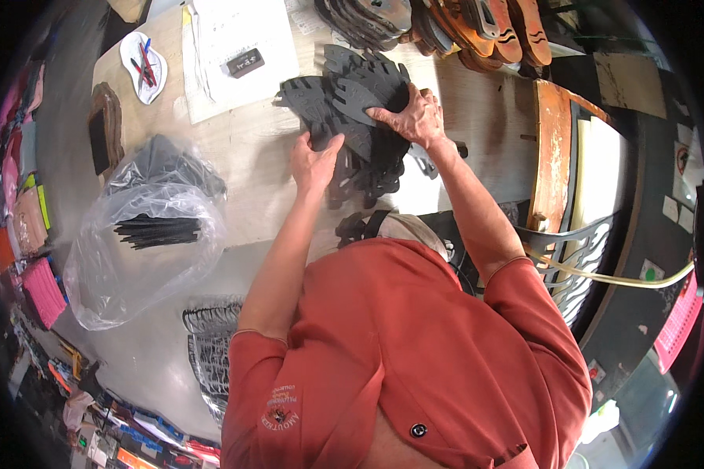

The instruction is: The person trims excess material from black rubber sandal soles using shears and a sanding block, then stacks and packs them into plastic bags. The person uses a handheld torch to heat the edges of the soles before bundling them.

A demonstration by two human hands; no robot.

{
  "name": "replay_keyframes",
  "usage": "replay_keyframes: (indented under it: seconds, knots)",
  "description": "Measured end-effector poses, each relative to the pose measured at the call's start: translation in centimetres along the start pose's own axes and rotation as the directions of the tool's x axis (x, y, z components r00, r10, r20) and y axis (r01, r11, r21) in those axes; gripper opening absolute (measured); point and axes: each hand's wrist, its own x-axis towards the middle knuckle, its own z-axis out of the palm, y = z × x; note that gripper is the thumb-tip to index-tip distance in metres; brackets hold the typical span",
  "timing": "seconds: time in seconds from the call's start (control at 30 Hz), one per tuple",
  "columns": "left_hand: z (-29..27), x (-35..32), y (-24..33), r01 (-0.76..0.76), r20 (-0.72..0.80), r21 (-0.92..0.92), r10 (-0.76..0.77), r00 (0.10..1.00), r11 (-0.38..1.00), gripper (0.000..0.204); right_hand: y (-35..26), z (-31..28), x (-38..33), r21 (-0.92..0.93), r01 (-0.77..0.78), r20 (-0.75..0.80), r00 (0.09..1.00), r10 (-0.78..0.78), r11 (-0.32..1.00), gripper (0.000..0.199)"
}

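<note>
A heap of dark grey flat cut pieces [362, 98], rounded with notched edges, lies on the table in front of me. My left hand [315, 162] grips the near left edge of some pieces between thumb and fingers. Across the right side of the heap, my right hand [418, 119] holds several pieces, its thumb on top and its fingers around the far edge. Fingertips of both hands are partly hidden by the pieces. More of the dark pieces hang over the heap's near side, close to my body.
A clear plastic bag [145, 270] with a stack of dark pieces stands at the left. Paper sheets [238, 39] carry a dark block [246, 62]; a white tray [143, 66] holds pens. Stacked sole-shaped cutting dies [477, 31] line the far edge. A wooden board [551, 148] stands right.
</note>
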Motion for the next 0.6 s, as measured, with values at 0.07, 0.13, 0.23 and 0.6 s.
replay_keyframes:
  seconds: [0.07,0.13,0.23,0.6]
  knots:
    - [0.4,-0.2,0.1,0.019,-0.016,-0.076,-0.02,1.0,0.997,0.095,-0.6,0.7,-1.0,0.035,-0.007,-0.02,1.0,0.008,0.999,0.128]
    - [0.7,-0.6,0.3,0.036,-0.014,-0.225,-0.04,0.999,0.974,0.096,-1.2,1.5,-1.9,0.139,0.029,-0.05,0.999,-0.022,0.99,0.122]
    - [1.0,-0.9,0.8,0.084,0.002,-0.335,-0.088,0.996,0.938,0.094,-1.9,2.4,-3.1,0.212,0.09,-0.095,0.993,-0.071,0.973,0.114]
    - [-1.7,-1.6,1.7,0.293,0.301,-0.679,-0.109,0.947,0.673,0.055,-3.3,0.6,-4.9,0.412,0.043,0.071,0.994,-0.079,0.91,0.098]
